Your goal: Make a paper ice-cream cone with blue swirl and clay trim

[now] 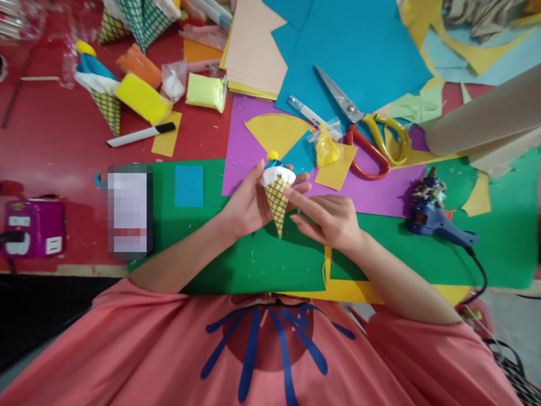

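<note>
A small craft ice cream cone (278, 197) rests in my left hand (247, 206). Its cone is yellow with a dark grid, topped by a white frill, a blue layer and a yellow ball. The fingers of that hand wrap behind it, with the thumb along its left side. My right hand (327, 220) has its index finger stretched out, the tip at the cone's right side; it grips nothing I can see. Below the hands lies a green sheet (253, 265), with a purple sheet (376, 194) behind them.
Scissors (353, 113) lie open on the paper at the back right. A glue gun (439, 220) with its cord is on the right, below a large paper roll (486, 113). Another craft cone (99, 90), a marker (139, 135) and clay packs (205, 92) lie back left. A phone (129, 211) sits left.
</note>
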### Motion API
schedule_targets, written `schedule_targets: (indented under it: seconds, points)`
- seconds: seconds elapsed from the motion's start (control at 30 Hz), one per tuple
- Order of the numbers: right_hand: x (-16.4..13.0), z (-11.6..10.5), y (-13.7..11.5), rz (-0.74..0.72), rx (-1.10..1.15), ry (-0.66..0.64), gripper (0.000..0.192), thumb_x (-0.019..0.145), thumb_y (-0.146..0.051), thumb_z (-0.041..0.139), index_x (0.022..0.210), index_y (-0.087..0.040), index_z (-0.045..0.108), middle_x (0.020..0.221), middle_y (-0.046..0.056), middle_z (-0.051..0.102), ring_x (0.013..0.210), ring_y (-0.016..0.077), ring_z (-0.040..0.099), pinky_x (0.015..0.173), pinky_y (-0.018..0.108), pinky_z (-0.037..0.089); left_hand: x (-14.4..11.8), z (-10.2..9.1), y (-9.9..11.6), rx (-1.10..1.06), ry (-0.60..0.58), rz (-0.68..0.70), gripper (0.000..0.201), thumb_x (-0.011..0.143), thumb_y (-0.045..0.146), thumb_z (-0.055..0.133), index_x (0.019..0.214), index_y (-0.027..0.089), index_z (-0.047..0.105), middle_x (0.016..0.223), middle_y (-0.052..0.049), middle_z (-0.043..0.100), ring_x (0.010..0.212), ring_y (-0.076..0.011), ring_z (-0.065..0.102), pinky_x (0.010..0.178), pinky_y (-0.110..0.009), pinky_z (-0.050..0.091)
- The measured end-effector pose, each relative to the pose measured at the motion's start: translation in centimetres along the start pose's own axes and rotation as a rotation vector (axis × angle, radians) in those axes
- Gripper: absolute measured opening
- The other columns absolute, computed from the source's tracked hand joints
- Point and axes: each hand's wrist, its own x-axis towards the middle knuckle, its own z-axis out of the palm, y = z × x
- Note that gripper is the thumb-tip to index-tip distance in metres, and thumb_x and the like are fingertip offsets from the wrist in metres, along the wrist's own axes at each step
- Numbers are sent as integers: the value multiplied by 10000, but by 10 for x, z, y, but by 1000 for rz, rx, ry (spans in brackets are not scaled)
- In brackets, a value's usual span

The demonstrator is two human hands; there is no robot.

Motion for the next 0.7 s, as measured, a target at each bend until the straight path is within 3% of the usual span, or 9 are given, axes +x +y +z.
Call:
schedule_targets:
  seconds: [0.13, 0.3, 0.47, 0.7]
  points:
    - [1, -3, 5, 90, 27, 48, 405, 994, -371, 437, 1281, -143, 610, 687, 7, 711, 564, 110, 606, 547, 247, 428, 2, -2, -5, -10, -37, -16, 417, 892, 608, 495, 1004, 240, 657, 1028, -35, 703, 1125, -249, 649, 744, -314, 586]
    - [2, -2, 7, 131, 58, -21, 498, 1004, -463, 365, 1322, -156, 592, 623, -5, 678, 528, 106, 579, 538, 240, 416, 3, -6, -10, -14, -105, -26, 431, 890, 615, 496, 1059, 248, 645, 994, -38, 703, 1065, -240, 665, 715, -305, 573]
    - [1, -1, 8, 114, 90, -37, 511, 1008, -473, 352, 1331, -152, 585, 769, 28, 742, 589, 115, 623, 563, 243, 436, 3, -7, -10, 14, -99, -6, 460, 882, 632, 491, 1038, 232, 655, 1000, -48, 695, 988, -231, 681, 692, -304, 569]
    - [2, 0, 9, 133, 131, -95, 534, 1012, -481, 327, 1373, -155, 547, 664, 6, 682, 540, 112, 568, 545, 242, 411, 4, -9, -9, 17, -85, -13, 470, 883, 639, 481, 1044, 232, 653, 964, -46, 694, 896, -191, 689, 669, -275, 561]
